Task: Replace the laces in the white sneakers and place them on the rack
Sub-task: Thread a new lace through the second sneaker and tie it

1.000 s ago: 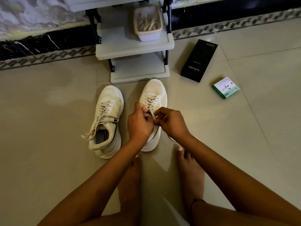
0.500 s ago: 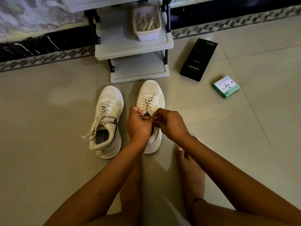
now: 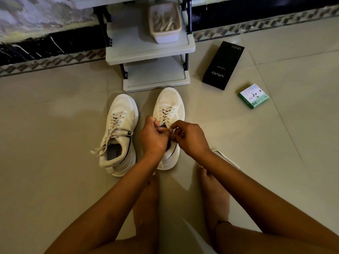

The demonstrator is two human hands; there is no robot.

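Two white sneakers stand side by side on the tiled floor in front of a small grey rack [image 3: 150, 48]. The left sneaker [image 3: 120, 132] is laced, its lace ends hanging loose over the side. Over the tongue of the right sneaker [image 3: 169, 107] my left hand [image 3: 153, 137] and my right hand [image 3: 190, 137] meet, both with curled fingers pinching the lace ends at its top eyelets. The lace between my fingers is mostly hidden. A pale tub of laces [image 3: 165, 22] sits on the rack's middle shelf.
A black phone box [image 3: 222, 66] lies on the floor right of the rack, with a small green and white box [image 3: 253, 96] beyond it. My bare feet [image 3: 214, 195] rest below the shoes. A dark skirting runs along the wall behind.
The right sneaker has slid slightly toward me and straightened. Both hands stayed on its laces, with the fingers shifting a little at the top eyelets.
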